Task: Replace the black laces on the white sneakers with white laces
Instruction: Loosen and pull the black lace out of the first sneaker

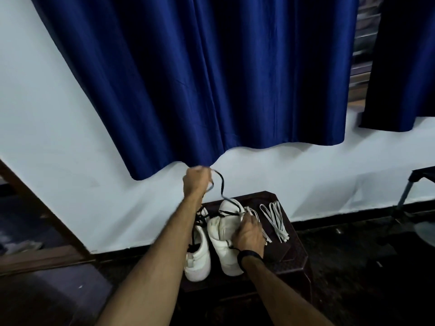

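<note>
Black lace [222,184] runs up from the right sneaker [226,234] into the left hand [196,181], which is lifted above the shoes and has its fingers curled around the lace. The right hand [248,234] grips the side of this sneaker and holds it down on the dark counter [294,252]. The left sneaker [200,257] stands just beside it, and its black lace looks loose but is not yet taken out. Two bundles of white laces [275,220] lie on the counter to the right of the shoes, one of them partly hidden behind the right hand.

I judge that the step in hand is the pulling of the black lace out of the eyelets of the right sneaker, so the task is in its early part. The frame is a little blurred, and I cannot tell how many eyelets are already free. The next move calls for a steady pull upward while the right hand keeps the shoe from lifting, and then for a new hold lower on the lace, near the next crossing. A blue curtain [211,78] hangs on the wall behind.
</note>
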A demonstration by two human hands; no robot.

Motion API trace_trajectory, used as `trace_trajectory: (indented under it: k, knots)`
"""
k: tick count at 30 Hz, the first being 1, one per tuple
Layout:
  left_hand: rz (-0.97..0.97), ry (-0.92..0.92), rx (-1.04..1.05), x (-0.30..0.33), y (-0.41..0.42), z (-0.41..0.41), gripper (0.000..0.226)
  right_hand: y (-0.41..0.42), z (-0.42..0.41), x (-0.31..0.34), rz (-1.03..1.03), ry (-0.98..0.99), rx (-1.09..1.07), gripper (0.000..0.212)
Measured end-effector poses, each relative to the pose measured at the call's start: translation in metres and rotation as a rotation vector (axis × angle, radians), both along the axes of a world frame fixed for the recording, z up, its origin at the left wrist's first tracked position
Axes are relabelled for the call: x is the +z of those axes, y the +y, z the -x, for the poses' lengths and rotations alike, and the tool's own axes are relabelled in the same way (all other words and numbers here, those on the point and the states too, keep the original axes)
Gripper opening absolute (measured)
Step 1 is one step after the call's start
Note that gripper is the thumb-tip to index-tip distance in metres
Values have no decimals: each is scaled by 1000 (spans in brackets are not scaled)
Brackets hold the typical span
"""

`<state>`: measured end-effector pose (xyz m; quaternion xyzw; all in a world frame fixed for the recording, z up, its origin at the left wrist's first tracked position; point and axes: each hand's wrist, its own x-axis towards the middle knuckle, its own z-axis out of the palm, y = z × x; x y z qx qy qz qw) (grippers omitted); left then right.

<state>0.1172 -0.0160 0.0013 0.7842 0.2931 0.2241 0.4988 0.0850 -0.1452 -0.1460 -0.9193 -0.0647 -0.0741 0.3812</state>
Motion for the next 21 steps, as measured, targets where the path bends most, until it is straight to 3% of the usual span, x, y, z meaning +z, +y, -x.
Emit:
trace_trajectory:
  k: [2,4,6,8,10,16,18,21]
  knots:
    - [-658,486,49,-19,-1,7,35,0,1,2,23,10,-2,35]
    - [-993,472,-68,-39,-6,9,54,2,2,3,9,3,-5,32]
    - [-823,359,-357,-56,-12,5,48,3,2,2,-10,-20,-9,28]
    - [-660,432,-626,-69,-19,2,29,6,1,-3,-18,-54,-23,23]
    - [-730,487,-691,-79,-23,-1,11,7,1,-5,-18,-63,-26,21]
    - [-826,382,-463,-72,-24,-2,17,6,-2,-5,-3,-71,-32,22]
    - [-761,142,-325,-54,-29,-2,22,6,-1,-5,-12,-96,-40,25]
    - [-480,-304,14,7,-22,-11,21,4,-2,-2,-3,-67,-30,30]
